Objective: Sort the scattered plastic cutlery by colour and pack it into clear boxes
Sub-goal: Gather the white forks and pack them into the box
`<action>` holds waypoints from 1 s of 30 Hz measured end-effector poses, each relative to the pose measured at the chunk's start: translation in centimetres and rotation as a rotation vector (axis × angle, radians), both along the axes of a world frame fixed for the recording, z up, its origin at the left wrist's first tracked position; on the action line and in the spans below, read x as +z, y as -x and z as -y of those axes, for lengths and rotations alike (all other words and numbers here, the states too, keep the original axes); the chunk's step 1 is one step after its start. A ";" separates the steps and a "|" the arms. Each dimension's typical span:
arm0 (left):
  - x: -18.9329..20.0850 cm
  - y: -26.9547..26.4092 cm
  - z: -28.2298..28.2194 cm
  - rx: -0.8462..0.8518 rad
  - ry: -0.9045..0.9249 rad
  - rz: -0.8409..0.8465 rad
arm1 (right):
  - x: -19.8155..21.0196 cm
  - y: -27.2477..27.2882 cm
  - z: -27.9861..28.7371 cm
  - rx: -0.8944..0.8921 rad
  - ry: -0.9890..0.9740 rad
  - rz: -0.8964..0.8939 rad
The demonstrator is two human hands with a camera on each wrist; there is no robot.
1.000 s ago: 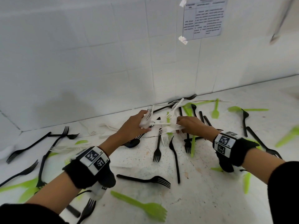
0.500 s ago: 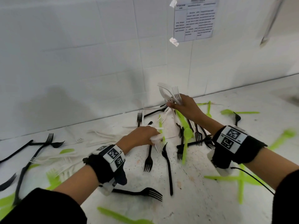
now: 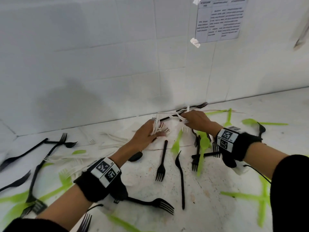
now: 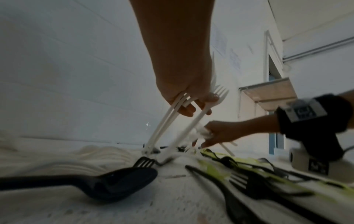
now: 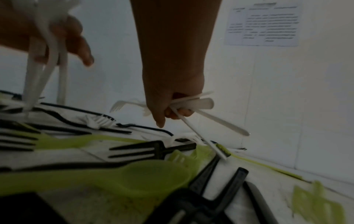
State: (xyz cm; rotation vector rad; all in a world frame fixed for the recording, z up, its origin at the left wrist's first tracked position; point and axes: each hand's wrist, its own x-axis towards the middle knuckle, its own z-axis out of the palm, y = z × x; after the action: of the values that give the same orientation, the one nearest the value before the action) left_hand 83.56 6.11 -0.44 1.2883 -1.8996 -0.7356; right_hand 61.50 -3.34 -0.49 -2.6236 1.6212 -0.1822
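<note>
While each hand's fingers clamp white cutlery, left hand [image 3: 145, 134] and right hand [image 3: 197, 121] work near the wall's foot [image 3: 117, 118].

Head view looks down on your counter [image 3: 209, 190] and wall [image 3: 100, 56]; wrist views sit low, close to it, facing wallward; all share the scattered cutlery [image 3: 161, 164].

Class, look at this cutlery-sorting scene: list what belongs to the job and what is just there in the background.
Part of the job:
- white cutlery held in the left hand
- white cutlery held in the right hand
- black forks on the counter
- green spoon and other green pieces
- no clear boxes in view

Just there:
- paper notice taped to the tiled wall
</note>
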 end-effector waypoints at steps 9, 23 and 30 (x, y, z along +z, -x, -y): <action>4.3 -0.1 1.2 0.142 0.046 -0.060 | -2.3 0.8 0.9 0.098 -0.058 -0.091; -0.9 -4.4 5.5 0.438 -0.314 0.427 | 3.6 0.9 -0.9 0.006 0.049 0.568; -2.5 -3.9 5.8 0.492 -0.411 0.591 | 4.9 -0.9 -0.4 -0.020 0.009 0.543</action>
State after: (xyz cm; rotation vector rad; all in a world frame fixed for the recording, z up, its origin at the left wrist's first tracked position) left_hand 87.50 0.27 -2.95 2.3323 -1.7735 -0.5286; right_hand 62.44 -2.95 4.42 -2.2747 1.4450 -0.8193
